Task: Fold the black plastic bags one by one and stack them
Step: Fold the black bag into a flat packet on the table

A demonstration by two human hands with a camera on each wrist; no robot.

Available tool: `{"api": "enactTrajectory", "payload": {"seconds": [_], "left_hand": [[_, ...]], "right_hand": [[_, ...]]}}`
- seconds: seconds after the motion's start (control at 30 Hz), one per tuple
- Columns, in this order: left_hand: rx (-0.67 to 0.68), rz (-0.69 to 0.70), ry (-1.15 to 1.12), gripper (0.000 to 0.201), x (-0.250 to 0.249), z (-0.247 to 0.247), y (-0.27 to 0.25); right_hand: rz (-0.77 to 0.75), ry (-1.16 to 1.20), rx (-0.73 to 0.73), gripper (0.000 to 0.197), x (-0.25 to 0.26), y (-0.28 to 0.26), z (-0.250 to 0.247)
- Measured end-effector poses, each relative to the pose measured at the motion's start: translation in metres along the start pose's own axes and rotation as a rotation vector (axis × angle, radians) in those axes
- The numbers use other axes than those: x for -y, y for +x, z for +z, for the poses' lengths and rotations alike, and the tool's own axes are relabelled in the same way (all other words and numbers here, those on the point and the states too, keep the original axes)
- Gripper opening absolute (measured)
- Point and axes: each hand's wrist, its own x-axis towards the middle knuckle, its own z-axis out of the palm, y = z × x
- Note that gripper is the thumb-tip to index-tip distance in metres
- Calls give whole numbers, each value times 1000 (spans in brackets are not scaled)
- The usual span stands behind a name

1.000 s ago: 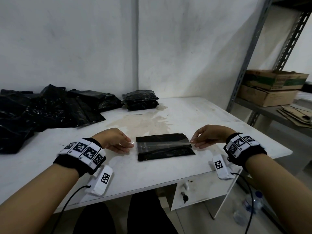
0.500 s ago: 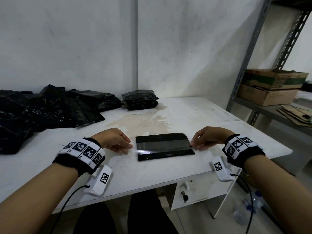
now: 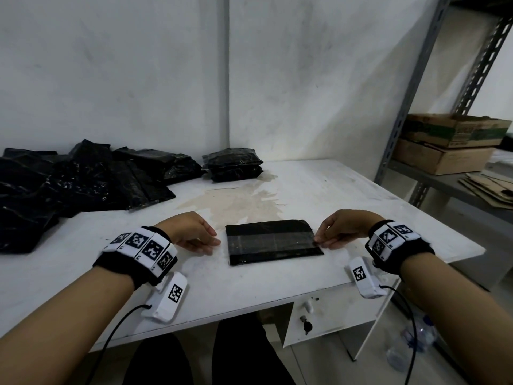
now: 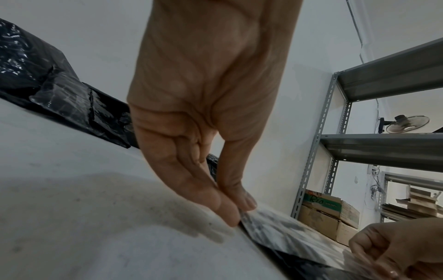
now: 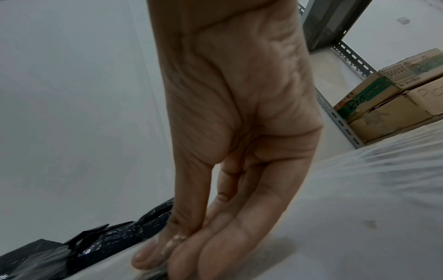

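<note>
A white table [image 3: 319, 195] stood against a white wall. In the head view, a folded bag [image 3: 273, 241] lay between the left hand [image 3: 191, 232] and the right hand [image 3: 341, 227]; loose bags [image 3: 83, 184] and a stack [image 3: 233, 168] sat behind. In the left wrist view, thumb and fingers [image 4: 225, 210] pinched the bag's edge. In the right wrist view, the fingertips [image 5: 172, 253] pinched the opposite edge.

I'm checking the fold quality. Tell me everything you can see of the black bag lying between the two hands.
The bag is a glossy black plastic rectangle, folded flat, with a paler sheen band along its middle and faint creases. It lies on the white table, near the front edge. The right hand pinches its right edge; the left hand meets its left edge at the fingertips. It sits apart from the other bags.
</note>
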Motion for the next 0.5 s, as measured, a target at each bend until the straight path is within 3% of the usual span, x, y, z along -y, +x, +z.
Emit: {"api": "enactTrajectory", "payload": {"seconds": [0.27,0.5], "left_hand": [[16,-10,21,22,-1,2,1],[24,-8,73,28,-1,5,2]], "right_hand": [[25,-38,-14,11,1,2,2],[41,-56,-30,27,8,-1,5]]}}
